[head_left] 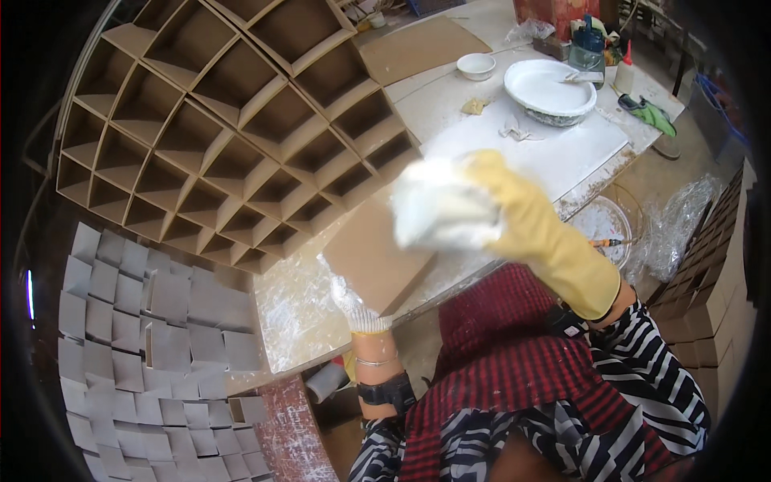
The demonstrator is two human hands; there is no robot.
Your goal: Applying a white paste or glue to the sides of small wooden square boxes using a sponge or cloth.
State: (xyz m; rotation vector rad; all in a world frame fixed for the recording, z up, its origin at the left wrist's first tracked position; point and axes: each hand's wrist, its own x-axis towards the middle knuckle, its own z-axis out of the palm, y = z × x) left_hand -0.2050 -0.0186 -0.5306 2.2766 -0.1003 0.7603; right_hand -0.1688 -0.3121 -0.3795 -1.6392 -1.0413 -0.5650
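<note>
My right hand (pixel 534 217), in a yellow rubber glove, is closed around a white, sponge-like block (pixel 443 210). Motion blurs the block, so its exact kind does not show. It is raised over the right part of a brown, cardboard-like board (pixel 379 255). My left hand (pixel 347 301) wears a white knit glove and grips that board at its near left edge. Most of its fingers are hidden by the board. A wide white basin (pixel 522 98) of white paste or liquid stands farther right on the table, with a flat tool resting across its rim.
Left of the board rises a large brown grid of open compartments (pixel 241 128). Many grey boxes (pixel 173 345) are stacked at lower left. On the white-smeared table (pixel 301 321) are a small white bowl (pixel 476 67), a jug (pixel 588 52) and a green-and-black glove (pixel 650 114). A bucket (pixel 606 225) stands below.
</note>
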